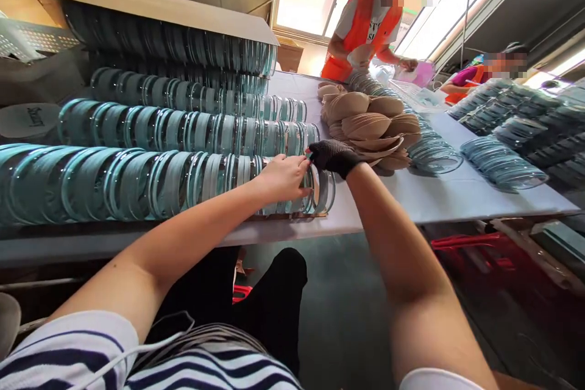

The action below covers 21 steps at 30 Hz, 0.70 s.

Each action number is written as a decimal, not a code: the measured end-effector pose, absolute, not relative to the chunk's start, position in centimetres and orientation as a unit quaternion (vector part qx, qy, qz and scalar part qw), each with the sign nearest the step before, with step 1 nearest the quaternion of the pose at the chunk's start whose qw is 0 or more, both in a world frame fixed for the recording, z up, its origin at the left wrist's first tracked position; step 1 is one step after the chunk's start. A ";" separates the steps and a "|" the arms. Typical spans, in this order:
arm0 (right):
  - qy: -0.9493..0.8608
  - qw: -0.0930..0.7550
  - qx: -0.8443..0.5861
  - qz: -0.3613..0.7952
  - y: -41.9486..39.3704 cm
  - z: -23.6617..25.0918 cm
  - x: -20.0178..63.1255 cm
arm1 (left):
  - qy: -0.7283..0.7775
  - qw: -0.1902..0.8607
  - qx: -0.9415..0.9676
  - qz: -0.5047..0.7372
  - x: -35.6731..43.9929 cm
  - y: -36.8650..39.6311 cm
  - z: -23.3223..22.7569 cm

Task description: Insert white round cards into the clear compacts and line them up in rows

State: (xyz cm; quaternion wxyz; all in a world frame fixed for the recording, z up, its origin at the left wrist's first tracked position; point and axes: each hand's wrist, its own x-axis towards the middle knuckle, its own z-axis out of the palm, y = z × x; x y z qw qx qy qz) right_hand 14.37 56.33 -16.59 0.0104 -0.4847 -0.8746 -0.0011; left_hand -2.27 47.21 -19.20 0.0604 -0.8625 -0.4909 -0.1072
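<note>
Long rows of round clear glass dishes (183, 180) with a greenish tint stand on edge on the table, pale sheets showing between many of them. My bare left hand (284, 178) rests on the right end of the nearest row, fingers stretched over the glass and thumb apart below. Beside it, my right hand (333, 157) wears a black glove. Its fingers close at the upper rim of an end dish; their tips are partly hidden. Just past the right hand lies a heap of brown paper rounds (365, 125).
More glass dishes (434, 146) lie in leaning stacks beyond the heap and at the table's right (503, 158). A cardboard sheet (159, 9) covers the back row. Two people in orange vests (361, 27) are across the table. A red crate (470, 244) is below it.
</note>
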 end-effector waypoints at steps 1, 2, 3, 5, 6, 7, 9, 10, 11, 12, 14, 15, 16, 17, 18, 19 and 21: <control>-0.887 -0.038 -0.459 0.012 57.8 -16.4 13.4 | -0.488 0.070 -0.864 -0.105 -2.2 47.2 -19.4; -0.898 -0.072 -0.434 0.029 59.0 -16.4 12.5 | -0.483 0.081 -0.865 -0.104 -2.2 47.2 -19.6; -0.906 -0.096 -0.410 0.043 59.9 -16.3 11.7 | -0.479 0.089 -0.867 -0.102 -2.3 47.2 -19.7; -0.918 -0.123 -0.374 0.043 60.7 -16.2 10.9 | -0.475 0.097 -0.869 -0.099 -2.5 47.1 -19.7; -0.925 -0.125 -0.359 0.026 60.6 -16.0 10.9 | -0.476 0.097 -0.869 -0.100 -2.6 47.1 -19.7; -0.930 -0.114 -0.350 0.000 60.3 -15.7 11.2 | -0.476 0.095 -0.868 -0.101 -2.6 47.1 -19.6; -0.935 -0.056 -0.349 -0.034 58.6 -15.3 12.8 | -0.481 0.083 -0.866 -0.108 -2.5 47.1 -19.6; -0.933 -0.010 -0.358 -0.029 57.4 -15.3 13.9 | -0.484 0.077 -0.864 -0.113 -2.5 47.0 -19.6; -0.929 0.041 -0.367 -0.009 55.9 -15.6 15.1 | -0.486 0.072 -0.863 -0.118 -2.5 47.0 -19.6; -0.923 0.090 -0.373 0.021 54.3 -16.2 16.4 | -0.487 0.069 -0.862 -0.122 -2.5 47.0 -19.6; -0.910 0.169 -0.371 0.080 50.9 -18.7 18.6 | -0.488 0.065 -0.861 -0.128 -2.6 46.9 -19.7; -0.904 0.191 -0.369 0.099 49.3 -20.6 19.4 | -0.488 0.063 -0.861 -0.128 -2.6 47.0 -19.7; -0.901 0.199 -0.372 0.103 47.8 -22.7 19.9 | -0.487 0.061 -0.862 -0.127 -2.6 47.0 -19.7; -0.896 0.201 -0.385 0.097 46.6 -25.0 20.2 | -0.487 0.057 -0.863 -0.125 -2.6 47.2 -19.8; -0.886 0.209 -0.407 0.079 45.5 -27.4 20.2 | -0.485 0.053 -0.864 -0.122 -2.5 47.3 -19.9; -0.874 0.221 -0.427 0.063 44.7 -29.6 20.1 | -0.484 0.049 -0.866 -0.119 -2.4 47.4 -19.9; -0.846 0.270 -0.459 0.039 43.4 -33.3 19.5 | -0.484 0.042 -0.866 -0.121 -2.0 47.3 -19.8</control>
